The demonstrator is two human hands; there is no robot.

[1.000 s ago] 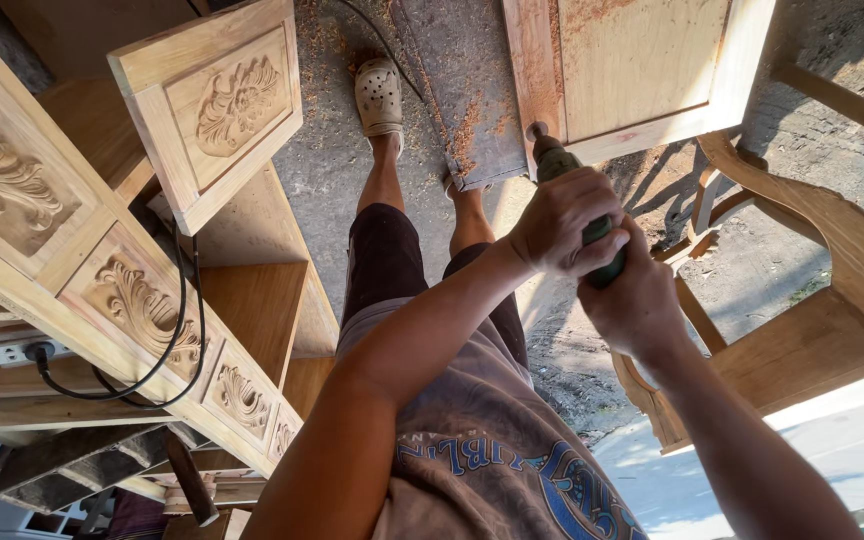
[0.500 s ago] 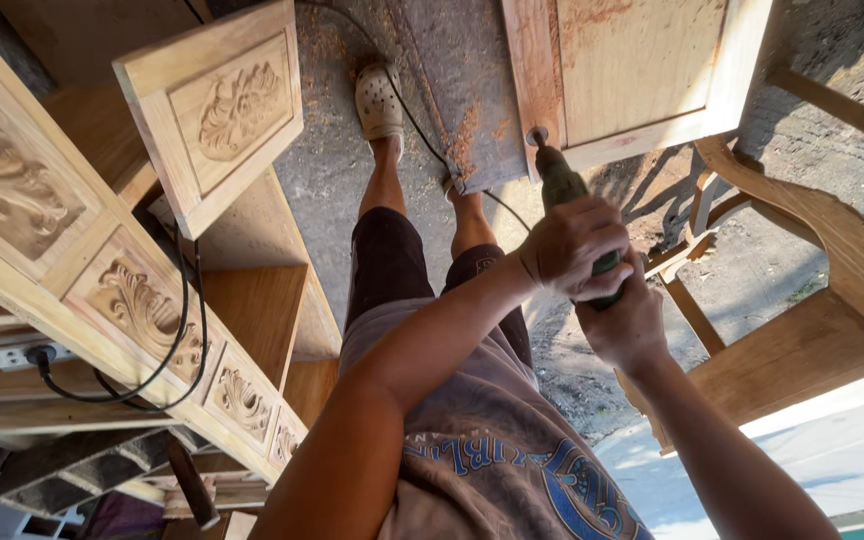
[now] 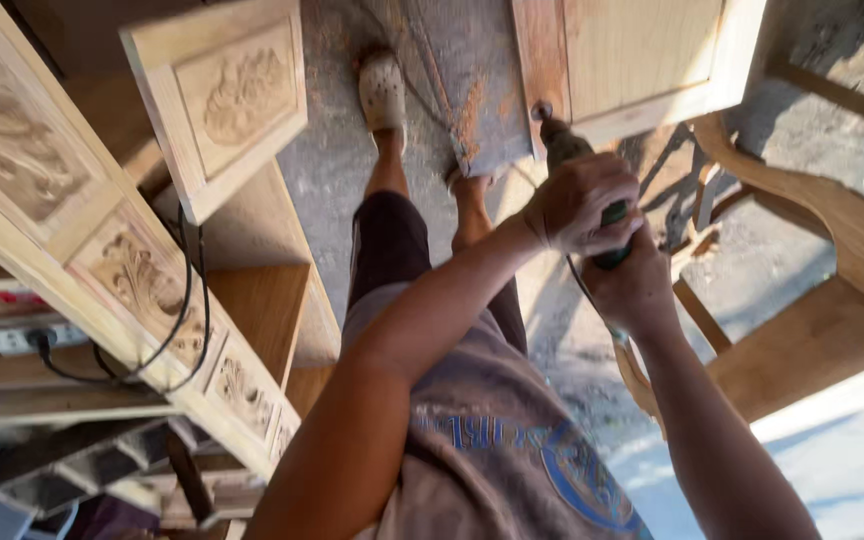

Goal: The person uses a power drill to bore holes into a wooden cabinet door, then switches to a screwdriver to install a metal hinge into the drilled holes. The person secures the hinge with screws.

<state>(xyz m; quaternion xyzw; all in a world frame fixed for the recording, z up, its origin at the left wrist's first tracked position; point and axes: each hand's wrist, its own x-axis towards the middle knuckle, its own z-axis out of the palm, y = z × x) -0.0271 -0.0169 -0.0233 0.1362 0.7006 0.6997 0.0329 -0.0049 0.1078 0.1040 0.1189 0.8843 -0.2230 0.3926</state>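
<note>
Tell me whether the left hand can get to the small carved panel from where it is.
Probably not right now: the left hand is wrapped around the power tool at the plain door panel, and the small carved panel sits well off, apart.

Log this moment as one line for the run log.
left hand: gripping power tool | right hand: gripping tool's rear | tool tip: at wooden door panel edge | carved panels at left

Wooden panel (image 3: 642,60) and chair frame (image 3: 832,240) crowd hands

One head-worn camera looks steeply down, close over torso, arms and floor (image 3: 352,180) (single view).
</note>
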